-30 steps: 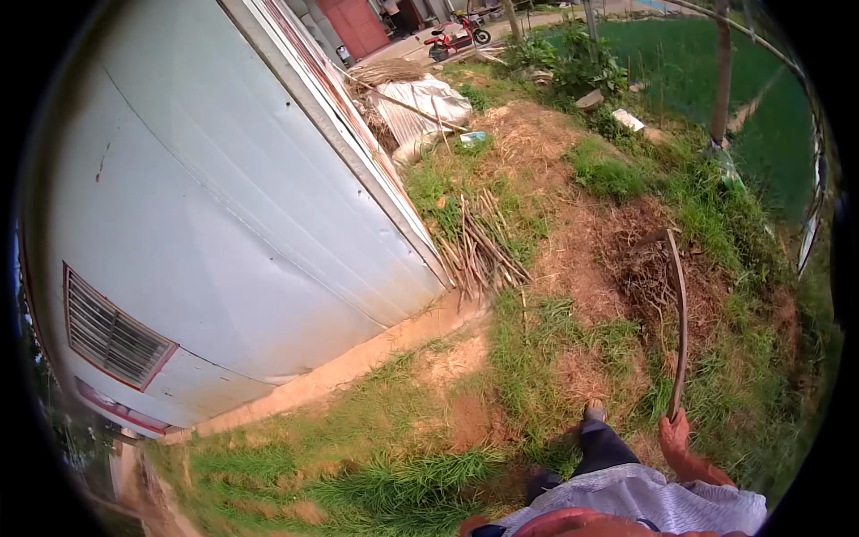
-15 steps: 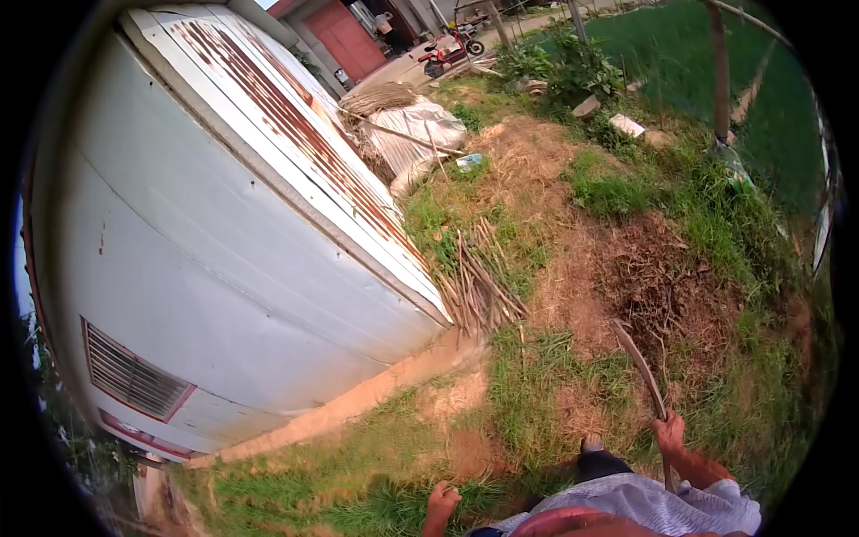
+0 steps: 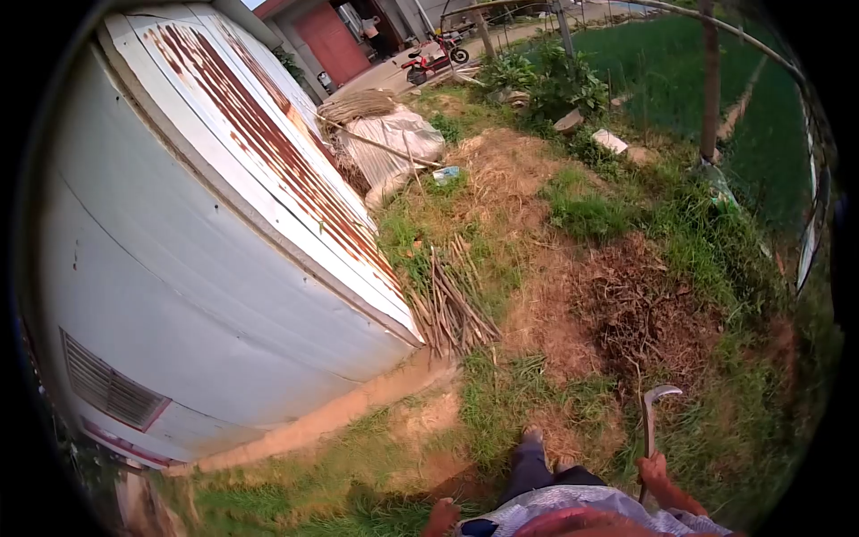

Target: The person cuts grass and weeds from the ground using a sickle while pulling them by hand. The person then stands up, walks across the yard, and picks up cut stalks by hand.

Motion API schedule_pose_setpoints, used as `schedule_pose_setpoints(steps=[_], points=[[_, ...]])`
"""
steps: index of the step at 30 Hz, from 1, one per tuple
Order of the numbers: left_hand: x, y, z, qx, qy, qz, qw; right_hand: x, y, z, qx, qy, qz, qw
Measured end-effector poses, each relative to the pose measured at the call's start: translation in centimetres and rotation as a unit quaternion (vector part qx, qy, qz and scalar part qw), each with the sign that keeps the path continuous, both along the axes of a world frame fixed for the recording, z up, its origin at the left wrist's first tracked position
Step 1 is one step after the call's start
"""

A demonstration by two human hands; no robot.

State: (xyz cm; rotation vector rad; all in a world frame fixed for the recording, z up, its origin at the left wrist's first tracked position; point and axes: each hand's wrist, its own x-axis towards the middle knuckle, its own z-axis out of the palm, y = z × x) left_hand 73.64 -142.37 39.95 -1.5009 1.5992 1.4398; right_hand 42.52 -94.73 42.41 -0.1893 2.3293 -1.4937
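Note:
My right hand (image 3: pixel 653 467) is wrapped round the handle of a sickle (image 3: pixel 649 425). The tool points upward and away from me, and its curved metal blade hooks to the right over the grass. At the bottom edge, my left hand (image 3: pixel 441 516) hangs low beside my body with its fingers curled in; nothing can be seen in it. Below the sickle and around my feet lies patchy grass (image 3: pixel 501 403). Beyond the blade, a heap of dry brown plant stalks (image 3: pixel 640 309) covers the ground.
A pale metal-sided shed (image 3: pixel 206 268) with a rusty strip fills the left. A pile of sticks (image 3: pixel 452 304) leans by its corner. Further off are a covered bundle (image 3: pixel 394 143), a red motorbike (image 3: pixel 436 61) and a person (image 3: pixel 369 27) by a doorway. A post (image 3: pixel 710 89) stands right.
The sickle has turned, so its hooked blade now shows side-on, pointing right. My right hand is lower and slightly further left in view. Both of my feet now show; the whole view has shifted.

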Motion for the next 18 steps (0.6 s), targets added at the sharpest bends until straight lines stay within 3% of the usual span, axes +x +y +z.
schedule_pose_setpoints(steps=[1,2,4,5,7,8,9,10,11,13,14,15,16,18], points=[[-0.5,-0.2,-0.2,-0.001,0.005,0.004,1.0,-0.4,-1.0,2.5,-0.06,-0.142,-0.073,0.985],[-1.5,-0.5,0.1,-0.001,0.01,0.008,1.0,-1.1,-1.9,4.0,-0.055,-0.144,-0.072,0.985],[-3.1,-0.5,0.7,0.005,0.021,0.024,0.999,-1.1,-2.6,6.1,-0.025,-0.274,-0.116,0.954],[-3.9,-0.7,-0.5,-0.022,0.053,0.038,0.998,-1.6,-2.3,3.3,0.006,-0.264,-0.099,0.959],[-5.4,-1.7,-0.6,-0.043,0.081,0.052,0.994,-1.6,-0.1,-4.8,0.099,-0.172,0.005,0.98],[-6.9,-2.3,-0.2,-0.037,0.082,0.043,0.995,-1.4,1.9,-9.8,0.163,-0.072,0.096,0.979],[-7.6,-2.5,-0.3,-0.027,0.083,0.034,0.996,-1.4,3.7,-13.8,0.219,0.046,0.188,0.956],[-8.1,-3.8,-1.2,-0.014,0.085,0.035,0.996,-2.3,3.0,-11.6,0.286,0.228,0.302,0.88],[-8.5,-5.9,-3.9,-0.015,0.066,-0.1,0.993,-3.3,2.7,-12.6,0.298,0.228,0.303,0.876],[-10.6,-6.9,-3.1,-0.032,-0.007,-0.242,0.97,-4.7,2.2,-16.3,0.283,0.359,0.31,0.833],[-12.3,-7.3,-1.5,-0.038,-0.039,-0.312,0.948,-5.8,0.1,-12.5,0.257,0.21,0.312,0.89],[-13.4,-8.1,0.9,-0.063,-0.018,-0.154,0.986,-7.3,-2.3,-9.7,0.199,-0.003,0.242,0.95],[-14.5,-8.9,3.4,-0.095,0.026,0.006,0.995,-8.8,-6.3,-5.0,0.11,-0.202,0.136,0.964],[-10.8,-14.6,-4.1,-0.147,0.084,0.006,0.985,-11.5,-12.1,1.3,0.014,-0.351,0.047,0.935]])
